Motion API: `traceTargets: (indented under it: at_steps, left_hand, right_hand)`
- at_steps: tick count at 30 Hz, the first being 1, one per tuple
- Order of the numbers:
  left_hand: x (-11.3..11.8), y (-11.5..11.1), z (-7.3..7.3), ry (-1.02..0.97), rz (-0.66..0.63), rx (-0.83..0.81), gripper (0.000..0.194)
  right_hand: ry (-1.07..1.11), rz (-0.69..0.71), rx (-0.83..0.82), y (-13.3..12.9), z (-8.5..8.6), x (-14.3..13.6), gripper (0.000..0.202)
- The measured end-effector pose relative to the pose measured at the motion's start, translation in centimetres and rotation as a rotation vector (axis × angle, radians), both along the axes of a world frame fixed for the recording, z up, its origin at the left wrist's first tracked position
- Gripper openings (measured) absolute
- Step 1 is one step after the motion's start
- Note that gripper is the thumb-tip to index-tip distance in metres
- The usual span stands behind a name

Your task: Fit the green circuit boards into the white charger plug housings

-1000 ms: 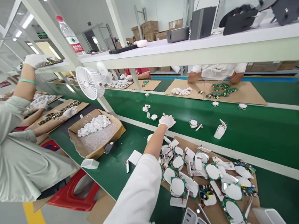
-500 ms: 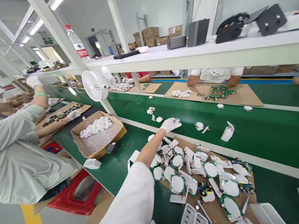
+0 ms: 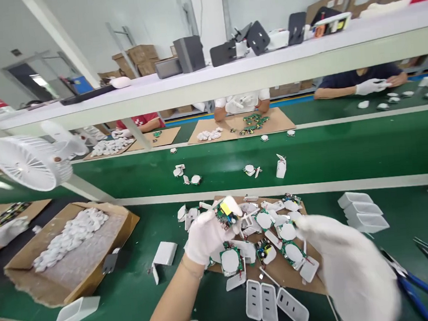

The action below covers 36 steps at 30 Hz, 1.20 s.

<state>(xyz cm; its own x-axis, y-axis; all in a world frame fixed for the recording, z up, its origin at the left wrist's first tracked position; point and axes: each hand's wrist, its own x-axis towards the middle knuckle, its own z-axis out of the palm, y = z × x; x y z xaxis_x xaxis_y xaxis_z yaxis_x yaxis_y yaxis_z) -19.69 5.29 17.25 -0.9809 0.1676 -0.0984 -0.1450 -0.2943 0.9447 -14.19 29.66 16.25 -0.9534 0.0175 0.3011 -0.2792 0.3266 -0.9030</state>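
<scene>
My left hand, in a white glove, is closed on a small circuit board with a yellow patch and a white piece at its edge. It is above the left part of a pile of white round pieces and green boards on a cardboard sheet. My right hand, also gloved, is over the right side of that sheet. Motion smears it, so its fingers and anything in them cannot be made out. White open cases lie at the sheet's front edge.
A cardboard box of white pieces stands at the left, below a white fan. Stacked white trays and blue-handled pliers are at the right. A shelf crosses above the green belt; people sit beyond it.
The view has turned right. My left hand has come back from over the belt to the pile and now holds a board up. My right hand has come into view.
</scene>
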Motion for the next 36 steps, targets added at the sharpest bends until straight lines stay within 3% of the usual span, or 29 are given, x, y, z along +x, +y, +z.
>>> traceTargets:
  at_steps: [4, 6, 9, 13, 18, 22, 25, 28, 31, 34, 36]
  left_hand:
    - [1.8, 2.1, -0.7, -0.126, -0.168, 0.254, 0.065]
    - [2.5, 3.0, -1.3, -0.157, -0.239, 0.434, 0.064]
    - [3.5, 4.4, -2.3, -0.158, -0.309, 0.606, 0.06]
    - [4.6, 5.7, -3.1, -0.136, -0.293, 0.683, 0.057]
    - [5.3, 6.2, -3.4, -0.126, -0.199, 0.548, 0.046]
    - [5.5, 6.7, -3.4, -0.138, -0.2, 0.424, 0.043]
    - [5.7, 7.2, -3.4, -0.063, -0.214, 0.317, 0.046]
    - [5.8, 7.5, -3.5, 0.056, -0.082, 0.048, 0.045]
    - [5.7, 7.6, -3.7, 0.056, 0.031, -0.128, 0.042]
    - [5.5, 7.8, -3.7, -0.021, 0.028, -0.037, 0.041]
    - [5.3, 8.0, -3.5, -0.058, 0.019, 0.087, 0.046]
  right_hand:
    - [-0.213, -0.202, -0.315, -1.4, -2.3, -1.6, 0.034]
    - [-0.309, -0.15, -0.332, -2.0, -4.0, -0.8, 0.032]
    - [-0.284, -0.018, -0.277, -2.8, -5.9, 0.6, 0.041]
    - [-0.266, -0.024, -0.354, -3.7, -5.6, 0.7, 0.053]
    - [-0.281, -0.173, -0.532, -3.8, -3.8, 0.0, 0.045]
    - [-0.245, -0.259, -0.617, -3.2, -4.1, 0.5, 0.042]
    - [-0.21, -0.179, -0.705, -2.8, -4.5, 0.8, 0.042]
    - [-0.218, -0.078, -0.761, -2.8, -4.4, 0.8, 0.044]
    - [-0.279, -0.082, -0.759, -2.8, -4.5, 0.7, 0.043]
    - [-0.326, -0.07, -0.849, -2.5, -5.1, 0.7, 0.04]
    - [-0.341, 0.012, -0.924, -2.3, -5.4, 0.8, 0.04]
